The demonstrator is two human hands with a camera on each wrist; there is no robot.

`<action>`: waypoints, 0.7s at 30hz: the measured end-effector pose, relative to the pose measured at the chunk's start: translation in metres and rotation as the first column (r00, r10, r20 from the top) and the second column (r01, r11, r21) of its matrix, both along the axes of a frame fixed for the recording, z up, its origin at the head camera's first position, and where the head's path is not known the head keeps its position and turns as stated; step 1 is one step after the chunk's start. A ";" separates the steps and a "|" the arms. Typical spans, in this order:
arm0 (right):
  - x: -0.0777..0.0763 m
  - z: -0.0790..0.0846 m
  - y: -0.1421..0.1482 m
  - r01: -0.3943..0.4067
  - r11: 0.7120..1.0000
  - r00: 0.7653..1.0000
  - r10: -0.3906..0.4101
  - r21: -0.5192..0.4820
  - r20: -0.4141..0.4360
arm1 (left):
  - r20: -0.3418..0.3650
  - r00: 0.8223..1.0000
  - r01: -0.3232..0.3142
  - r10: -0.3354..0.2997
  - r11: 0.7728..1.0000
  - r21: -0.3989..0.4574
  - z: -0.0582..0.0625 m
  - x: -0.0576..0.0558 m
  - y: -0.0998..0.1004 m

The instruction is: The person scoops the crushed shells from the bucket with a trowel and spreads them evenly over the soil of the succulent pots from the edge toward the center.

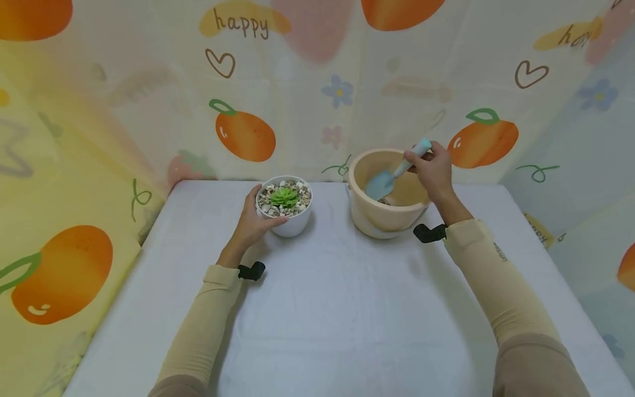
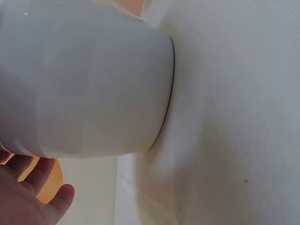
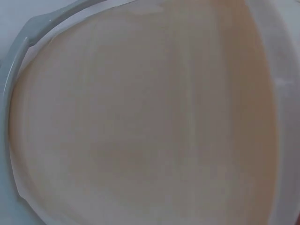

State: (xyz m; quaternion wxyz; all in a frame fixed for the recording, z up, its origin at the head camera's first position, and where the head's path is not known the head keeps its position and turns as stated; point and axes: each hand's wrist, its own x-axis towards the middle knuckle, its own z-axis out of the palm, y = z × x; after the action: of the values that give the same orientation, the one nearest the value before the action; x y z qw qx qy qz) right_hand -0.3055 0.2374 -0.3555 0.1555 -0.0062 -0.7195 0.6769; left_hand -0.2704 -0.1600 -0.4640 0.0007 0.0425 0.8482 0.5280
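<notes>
On the left of the table, a small white flowerpot (image 1: 294,225) stands upright with a green succulent (image 1: 284,197) among pale pebbles. My left hand (image 1: 252,223) holds its side, thumb across the front and fingers on the left wall. The left wrist view shows the pot's smooth wall above the fingers (image 2: 44,171). My right hand (image 1: 435,172) grips a light blue trowel (image 1: 381,186) by its handle. The trowel tilts down into a beige bucket (image 1: 367,212), its blade near some gravel inside. The bucket's outer wall (image 3: 131,112) fills the right wrist view.
A white cloth covers the table (image 1: 337,320). Behind it hangs a patterned curtain (image 1: 297,82) with oranges and hearts, close to the bucket and pot. The bucket has a grey-blue carrying handle (image 3: 8,122) lying along its side.
</notes>
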 end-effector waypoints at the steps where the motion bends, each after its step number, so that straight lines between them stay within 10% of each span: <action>1: -0.001 -0.001 -0.001 -0.007 0.999 1.000 0.007 0.033 0.013 | -0.002 1.000 0.002 -0.002 1.000 0.001 0.000 0.000 0.000; 21: -0.002 -0.002 0.005 -0.169 0.923 0.957 0.070 0.346 0.281 | 0.006 1.000 -0.004 0.004 1.000 -0.010 0.000 0.000 0.000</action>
State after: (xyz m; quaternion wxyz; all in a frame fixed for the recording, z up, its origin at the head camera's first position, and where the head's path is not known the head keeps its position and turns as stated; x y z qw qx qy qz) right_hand -0.3071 0.2427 -0.3572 0.0150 -0.0230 -0.8462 0.5321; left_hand -0.2706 -0.1600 -0.4639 0.0025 0.0394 0.8509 0.5239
